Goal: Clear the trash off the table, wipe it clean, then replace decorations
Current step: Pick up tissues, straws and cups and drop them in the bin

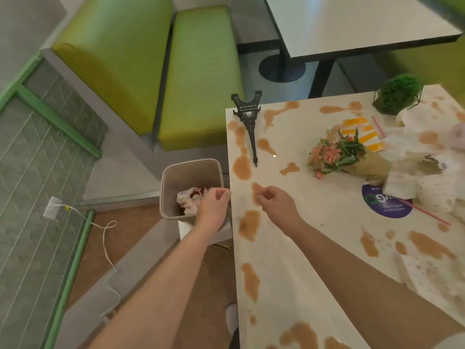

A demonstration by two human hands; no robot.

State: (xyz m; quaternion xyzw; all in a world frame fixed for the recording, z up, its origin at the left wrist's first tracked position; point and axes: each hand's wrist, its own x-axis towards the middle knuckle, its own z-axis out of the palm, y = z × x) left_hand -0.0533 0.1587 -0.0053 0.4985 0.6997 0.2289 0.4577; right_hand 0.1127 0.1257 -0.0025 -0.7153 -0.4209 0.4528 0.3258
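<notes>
A white table [302, 248] is smeared with brown stains. My left hand [214, 207] hovers over a beige trash bin [171, 177] beside the table's left edge, fingers loosely curled and holding nothing; crumpled paper and a pink straw [188, 200] lie inside the bin. My right hand [276, 205] floats just above the table near its left edge, fingers loosely curled, empty. Stained napkins [422, 177] and another pink straw [425, 214] lie at the right. A black Eiffel Tower model [247, 122], a flower bouquet [337, 152] and a green plant ball [397, 94] rest on the table.
A green bench seat [201, 79] stands beyond the bin. Another white table [352, 21] is at the back right. A white cable [105, 238] runs from a wall outlet across the floor at the left. A purple round sticker [385, 205] is on the table.
</notes>
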